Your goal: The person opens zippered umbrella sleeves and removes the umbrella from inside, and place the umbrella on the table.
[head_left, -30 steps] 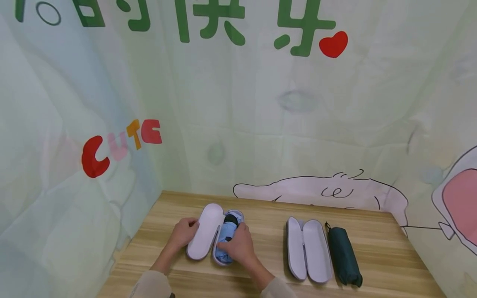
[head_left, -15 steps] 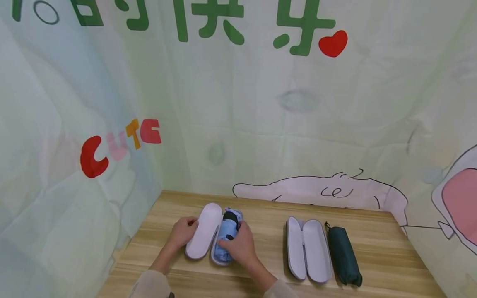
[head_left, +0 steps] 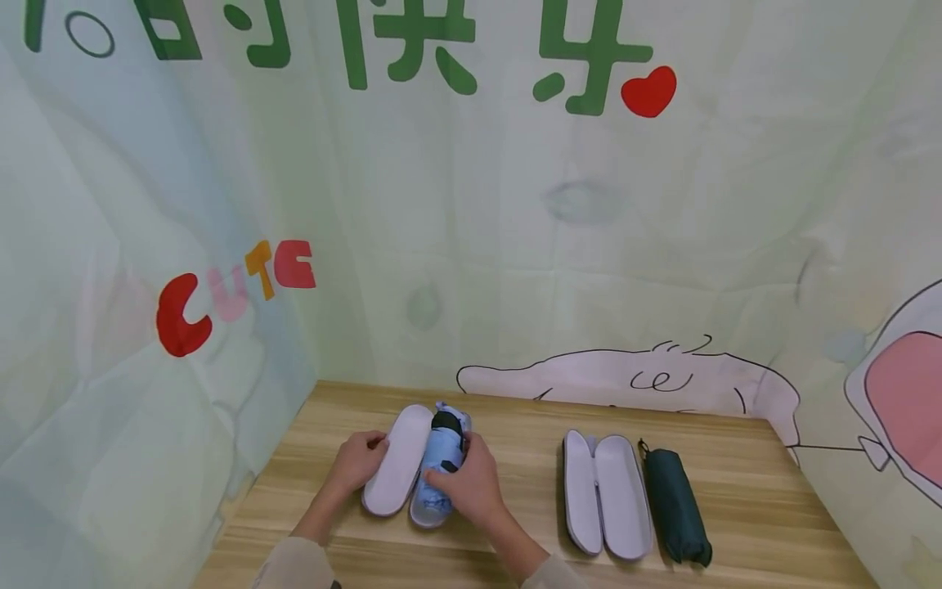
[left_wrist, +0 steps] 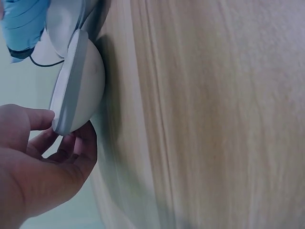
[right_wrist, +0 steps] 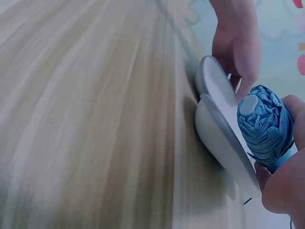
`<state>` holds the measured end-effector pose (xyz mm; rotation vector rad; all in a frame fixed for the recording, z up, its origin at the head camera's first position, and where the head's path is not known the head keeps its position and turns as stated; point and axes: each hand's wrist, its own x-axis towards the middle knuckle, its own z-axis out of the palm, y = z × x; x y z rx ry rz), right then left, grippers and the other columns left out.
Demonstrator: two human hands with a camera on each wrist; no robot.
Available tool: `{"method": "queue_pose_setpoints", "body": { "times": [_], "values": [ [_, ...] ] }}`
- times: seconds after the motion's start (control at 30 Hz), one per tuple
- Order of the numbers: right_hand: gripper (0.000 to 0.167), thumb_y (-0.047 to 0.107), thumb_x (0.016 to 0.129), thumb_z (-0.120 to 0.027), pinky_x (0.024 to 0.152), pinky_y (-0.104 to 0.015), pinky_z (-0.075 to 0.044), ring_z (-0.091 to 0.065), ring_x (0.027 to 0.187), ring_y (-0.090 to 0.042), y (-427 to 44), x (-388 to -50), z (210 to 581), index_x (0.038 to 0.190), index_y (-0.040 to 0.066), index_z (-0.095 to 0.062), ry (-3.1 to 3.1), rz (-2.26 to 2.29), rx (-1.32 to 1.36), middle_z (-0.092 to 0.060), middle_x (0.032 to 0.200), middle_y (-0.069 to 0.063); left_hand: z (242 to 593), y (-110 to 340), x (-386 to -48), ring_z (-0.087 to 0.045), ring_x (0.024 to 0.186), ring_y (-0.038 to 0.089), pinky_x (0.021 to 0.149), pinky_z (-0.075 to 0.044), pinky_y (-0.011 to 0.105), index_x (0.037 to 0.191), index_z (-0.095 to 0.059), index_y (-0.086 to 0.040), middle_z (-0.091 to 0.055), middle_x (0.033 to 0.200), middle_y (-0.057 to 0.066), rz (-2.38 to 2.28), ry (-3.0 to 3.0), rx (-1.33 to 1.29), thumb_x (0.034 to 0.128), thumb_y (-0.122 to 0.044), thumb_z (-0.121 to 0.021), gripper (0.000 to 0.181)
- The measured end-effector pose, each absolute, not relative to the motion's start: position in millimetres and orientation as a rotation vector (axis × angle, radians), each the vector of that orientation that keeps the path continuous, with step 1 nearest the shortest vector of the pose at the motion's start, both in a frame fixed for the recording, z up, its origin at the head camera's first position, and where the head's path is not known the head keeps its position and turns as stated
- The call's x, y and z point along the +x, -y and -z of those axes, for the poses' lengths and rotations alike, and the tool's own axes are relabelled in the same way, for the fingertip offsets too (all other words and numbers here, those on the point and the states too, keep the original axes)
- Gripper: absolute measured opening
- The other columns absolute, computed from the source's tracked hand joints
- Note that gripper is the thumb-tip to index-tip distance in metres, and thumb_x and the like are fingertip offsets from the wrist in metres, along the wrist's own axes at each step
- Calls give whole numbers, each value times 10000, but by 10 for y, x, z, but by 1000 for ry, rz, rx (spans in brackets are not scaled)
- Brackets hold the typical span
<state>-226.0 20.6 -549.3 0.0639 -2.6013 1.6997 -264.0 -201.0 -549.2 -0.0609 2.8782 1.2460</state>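
A light blue folded umbrella (head_left: 443, 450) with a dark band is gripped by my right hand (head_left: 474, 483), thumb on one side and fingers on the other. In the right wrist view the umbrella (right_wrist: 264, 126) is raised just above one half of an unfolded white case (right_wrist: 221, 129), its round end toward the camera. My left hand (head_left: 358, 460) pinches the rim of the case's left half (head_left: 399, 460). In the left wrist view the left hand (left_wrist: 47, 157) has its thumb inside the rim and its fingers curled beneath the shell (left_wrist: 88, 86).
To the right, a second unfolded case (head_left: 624, 499) with pale lining lies on the wooden table (head_left: 526, 491). Beside it is a dark green folded umbrella (head_left: 675, 507) with a wrist loop. A printed cloth (head_left: 471, 270) hangs behind the table.
The blue umbrella has risen out of the right half of its case, moving slightly up and left in my right hand. My left hand keeps its hold on the case rim.
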Motion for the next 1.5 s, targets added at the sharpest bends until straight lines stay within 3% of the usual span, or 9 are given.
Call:
{"method": "queue_pose_setpoints", "body": {
  "times": [1.0,1.5],
  "values": [
    [898,378,803,-924,941,-480,-569,-605,1087,-251,-396,-2233,5207,1480,-11,-481,2513,-1792,140,-630,1224,-115,5454,2022,-2623,-644,1177,464,1026,-503,593,1305,-629,156,-679,1237,315,-1275,-2843,-71,1072,-122,-521,378],
    [897,368,812,-920,972,-501,-555,-603,1123,-273,-533,-2203,5147,1493,-11,-476,2500,-1787,115,-619,1275,-141,5480,2030,-2643,-658,1148,436,1013,-510,585,1289,-641,154,-691,1219,299,-1277,-2856,-66,1071,-124,-535,369]
  ]
}}
